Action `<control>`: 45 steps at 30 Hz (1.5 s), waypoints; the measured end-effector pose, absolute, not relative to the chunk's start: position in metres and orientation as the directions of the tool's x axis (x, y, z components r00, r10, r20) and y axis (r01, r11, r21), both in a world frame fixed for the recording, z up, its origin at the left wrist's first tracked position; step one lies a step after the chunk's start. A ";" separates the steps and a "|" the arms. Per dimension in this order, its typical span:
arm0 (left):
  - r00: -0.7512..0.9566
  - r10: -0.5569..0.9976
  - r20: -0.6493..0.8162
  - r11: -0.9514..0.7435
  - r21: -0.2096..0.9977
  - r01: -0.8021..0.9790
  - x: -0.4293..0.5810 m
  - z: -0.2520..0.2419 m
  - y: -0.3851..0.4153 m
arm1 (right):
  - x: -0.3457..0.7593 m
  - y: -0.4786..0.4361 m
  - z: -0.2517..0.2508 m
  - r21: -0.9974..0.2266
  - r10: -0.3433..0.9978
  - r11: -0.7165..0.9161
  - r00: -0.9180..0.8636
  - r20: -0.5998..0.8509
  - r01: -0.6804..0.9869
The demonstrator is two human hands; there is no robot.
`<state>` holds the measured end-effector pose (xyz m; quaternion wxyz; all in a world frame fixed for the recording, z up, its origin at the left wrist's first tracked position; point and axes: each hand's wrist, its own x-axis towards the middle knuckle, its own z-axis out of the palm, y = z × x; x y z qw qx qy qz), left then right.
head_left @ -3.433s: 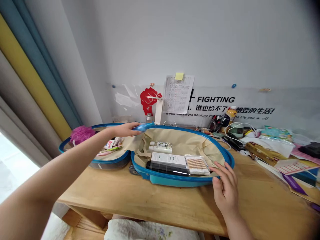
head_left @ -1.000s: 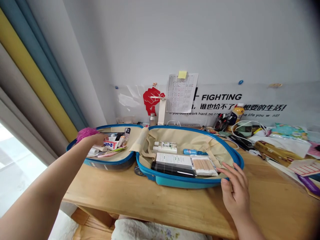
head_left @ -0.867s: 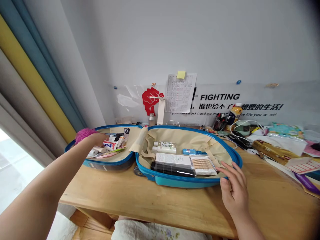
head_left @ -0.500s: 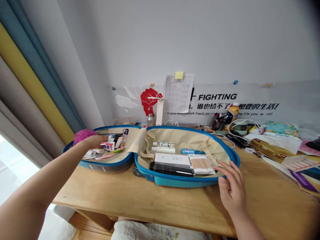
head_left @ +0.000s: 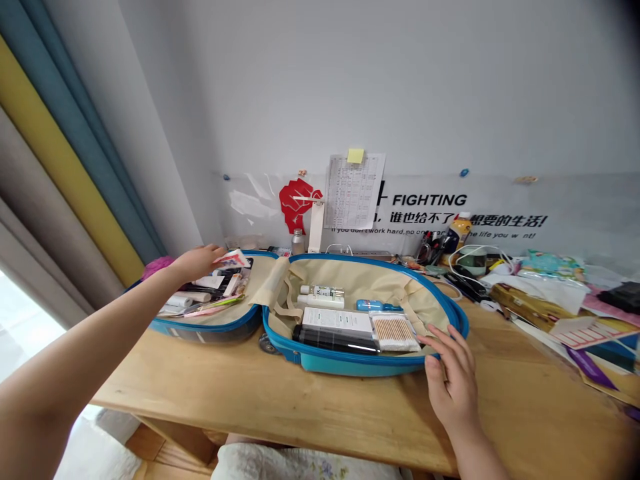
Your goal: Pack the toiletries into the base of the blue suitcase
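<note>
Fingers, left (head view): the fingers (head_left: 216, 253) of the left hand (head_left: 197, 261) were closed narrowly on one end of a small packet (head_left: 233, 259), white with red and blue print.
Fingers, right: the right hand (head_left: 453, 383) lay flat with its fingers (head_left: 439, 345) spread wide, holding nothing, tips on the near right rim of the blue case (head_left: 350, 363).
Packet, place: it was held just above the left half (head_left: 210, 328) of the open case, over a heap of tubes and sachets.
Packet, handling: judged light and thin, probably card or foil that creases easily. A pinch across its short end looked sufficient, and a hard squeeze would dent it.
Right half of case: it held a black bottle (head_left: 335, 340), a white box (head_left: 336, 320), a pack of cotton swabs (head_left: 396, 331) and a small blue bottle (head_left: 375, 306).
Behind the left half: a pink bath pouf (head_left: 151, 268) showed past the wrist.
Under the case: a wooden desk (head_left: 280, 407), with clutter to the right of the case.
</note>
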<state>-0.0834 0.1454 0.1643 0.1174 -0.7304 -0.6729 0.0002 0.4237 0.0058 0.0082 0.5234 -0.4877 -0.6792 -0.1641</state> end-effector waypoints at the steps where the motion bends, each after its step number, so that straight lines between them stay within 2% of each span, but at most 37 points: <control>1: 0.118 0.975 0.186 -0.082 -0.188 0.979 -0.070 0.170 0.149 | 0.424 0.006 0.008 -0.285 0.488 0.471 0.023 0.872 0.835; 3: 0.204 0.955 0.214 -0.151 -0.241 0.959 -0.036 0.182 0.156 | 0.423 0.006 0.009 -0.280 0.480 0.474 0.021 0.877 0.835; 6: 0.331 0.916 0.227 -0.272 -0.254 0.928 0.030 0.194 0.168 | 0.422 0.005 0.010 -0.273 0.478 0.480 0.013 0.878 0.834; 12: 0.628 0.777 0.045 -0.598 -0.259 0.758 0.169 0.175 0.188 | 0.422 0.003 0.010 -0.296 0.496 0.474 0.027 0.868 0.829; 15: 0.677 0.735 -0.043 -0.667 -0.229 0.709 0.217 0.153 0.195 | 0.421 0.001 0.011 -0.301 0.498 0.472 0.032 0.867 0.829; 21: 0.681 0.719 -0.139 -0.695 -0.127 0.708 0.267 0.118 0.206 | 0.421 -0.001 0.012 -0.298 0.519 0.465 0.016 0.854 0.833; 28: 0.666 0.716 -0.208 -0.680 0.006 0.733 0.278 0.095 0.206 | 0.421 -0.001 0.012 -0.280 0.517 0.469 -0.003 0.856 0.838; 37: 0.657 0.722 -0.218 -0.672 0.008 0.741 0.271 0.090 0.206 | 0.421 0.000 0.012 -0.280 0.505 0.468 0.006 0.863 0.838; 45: 0.671 0.721 -0.177 -0.689 -0.070 0.722 0.268 0.100 0.191 | 0.422 0.002 0.011 -0.288 0.498 0.469 0.020 0.867 0.835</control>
